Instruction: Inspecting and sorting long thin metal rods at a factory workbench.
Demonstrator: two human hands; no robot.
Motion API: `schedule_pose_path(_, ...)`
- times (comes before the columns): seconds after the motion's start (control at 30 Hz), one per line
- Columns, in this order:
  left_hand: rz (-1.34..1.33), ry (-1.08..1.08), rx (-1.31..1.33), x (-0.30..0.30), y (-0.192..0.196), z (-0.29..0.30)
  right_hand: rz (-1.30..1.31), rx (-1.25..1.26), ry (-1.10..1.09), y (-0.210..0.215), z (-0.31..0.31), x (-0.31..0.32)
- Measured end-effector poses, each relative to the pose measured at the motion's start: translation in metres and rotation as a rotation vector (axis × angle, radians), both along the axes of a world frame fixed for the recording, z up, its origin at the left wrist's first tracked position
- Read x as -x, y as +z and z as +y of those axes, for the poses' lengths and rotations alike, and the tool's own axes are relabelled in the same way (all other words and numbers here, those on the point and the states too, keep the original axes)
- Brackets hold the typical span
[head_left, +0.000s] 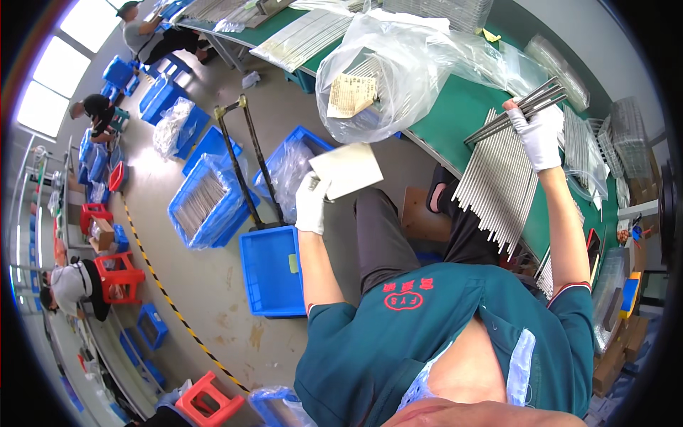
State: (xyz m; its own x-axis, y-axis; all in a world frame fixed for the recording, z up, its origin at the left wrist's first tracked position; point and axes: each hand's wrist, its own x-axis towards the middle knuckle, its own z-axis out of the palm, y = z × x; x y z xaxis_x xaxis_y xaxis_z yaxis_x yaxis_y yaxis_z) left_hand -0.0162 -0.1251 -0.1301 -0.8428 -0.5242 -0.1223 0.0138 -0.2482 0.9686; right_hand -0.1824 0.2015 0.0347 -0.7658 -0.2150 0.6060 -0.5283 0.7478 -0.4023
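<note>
My left hand [311, 204], in a white glove, is closed on the edge of a pale blank-looking card [348, 171], held out over the floor. My right hand [537, 136], gloved with at least one bare fingertip, grips several thin metal rods [493, 127] above the table. Below and beside it, a row of similar grey rods [498, 188] lies on the green tabletop [455, 107], their ends reaching past its edge. Between my hands, farther off, a clear plastic bag [420, 60] holds more rods and has a written paper slip [352, 95] at its mouth.
An empty-looking blue crate [272, 274] sits by a black cart handle [249, 156] to my left. Another blue crate [213, 196] holds plastic-wrapped rods. Clear plastic trays [633, 139] are stacked at right. Red stools [206, 400] and several seated people line the left side.
</note>
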Motion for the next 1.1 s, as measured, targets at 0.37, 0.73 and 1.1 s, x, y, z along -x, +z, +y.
schedule_pose_path(0.37,-0.730,0.473,-0.370,-0.086,-0.237,0.003,-0.082,-0.089,-0.015,-0.005,0.012,0.011)
schedule_pose_path(0.73,-1.658,-0.265,0.893,-0.181,-0.268,0.014,-0.361,0.111,0.010,-0.010,0.021,0.019)
schedule_pose_path(1.1,-0.189,1.022,-0.309,-0.126,-0.211,-0.030,-0.376,0.015,-0.066,-0.007,0.014,0.013)
